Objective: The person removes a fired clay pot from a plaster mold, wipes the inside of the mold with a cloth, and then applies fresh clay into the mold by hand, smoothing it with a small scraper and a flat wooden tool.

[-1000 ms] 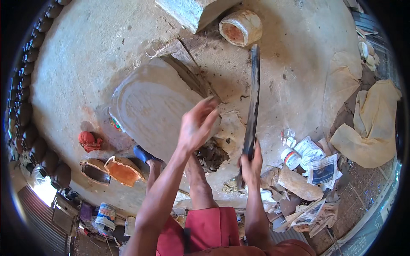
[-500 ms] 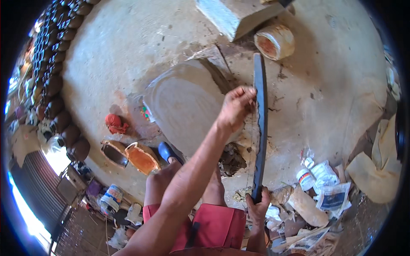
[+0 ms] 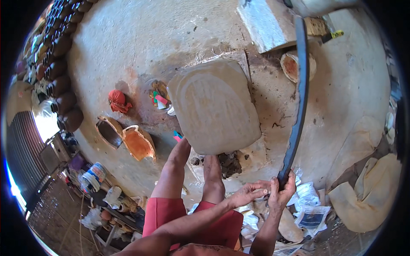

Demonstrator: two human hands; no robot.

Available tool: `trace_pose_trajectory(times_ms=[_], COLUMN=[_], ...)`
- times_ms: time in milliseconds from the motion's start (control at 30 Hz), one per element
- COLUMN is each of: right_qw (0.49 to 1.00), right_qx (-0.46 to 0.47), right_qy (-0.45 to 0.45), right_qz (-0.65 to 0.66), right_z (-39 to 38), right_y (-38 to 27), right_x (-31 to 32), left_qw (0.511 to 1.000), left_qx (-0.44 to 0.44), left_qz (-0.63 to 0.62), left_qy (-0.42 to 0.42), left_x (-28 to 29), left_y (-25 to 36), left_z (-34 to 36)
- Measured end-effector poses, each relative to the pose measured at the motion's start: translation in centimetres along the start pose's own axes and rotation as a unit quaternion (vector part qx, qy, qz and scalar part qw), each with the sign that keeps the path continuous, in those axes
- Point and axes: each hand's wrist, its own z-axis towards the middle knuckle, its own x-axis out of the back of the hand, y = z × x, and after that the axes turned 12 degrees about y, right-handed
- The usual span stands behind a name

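My right hand grips the lower end of a long, dark, slightly curved bar with a ragged edge, held upright in the view over the pale mould or pot. Just left of it, beside the bar's end, my left hand has its fingers drawn together; what they hold, if anything, is too small to make out. A thick grey clay slab with a rounded top lies on a sheet in front of my knees. Dark clay lumps sit below its near edge.
Two open orange-lined moulds and a red cloth bundle lie left. Rows of dark pots line the far left. A pale block stands behind. Tan sheets and bags lie at the lower right.
My left hand went up to the bar's middle, then came down beside my right hand. The bar has moved rightward in the view, and the slab now shows whole.
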Motion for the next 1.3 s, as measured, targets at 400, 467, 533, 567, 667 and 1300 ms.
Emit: trace_pose_trajectory(times_ms=[400,467,533,567,667,1300], right_qw=[0.778,0.763,0.747,0.753,0.736,0.700], right_qx=[0.486,0.508,0.528,0.513,0.498,0.454], right_qy=[-0.242,-0.249,-0.260,-0.246,-0.244,-0.337], right_qz=[-0.318,-0.311,-0.308,-0.330,-0.388,-0.436], right_z=[18.2,20.7,22.9,23.9,26.5,26.0], right_y=[-13.7,-15.0,-15.7,-15.5,-14.7,-14.3], right_x=[-10.7,-15.2,-19.6,-21.6,-25.9,-36.0], left_qw=[0.474,0.531,0.544,0.524,0.511,0.554], left_qx=[-0.423,-0.345,-0.371,-0.385,-0.346,-0.216], left_qz=[0.714,0.726,0.665,0.652,0.647,0.628], left_qy=[0.295,0.267,0.353,0.390,0.447,0.502], left_x=[24.4,28.5,31.7,32.7,33.9,42.0], left_y=[37.9,37.3,35.5,35.0,34.4,32.5], left_z=[-3.0,-2.6,-1.7,-1.2,0.7,-0.5])
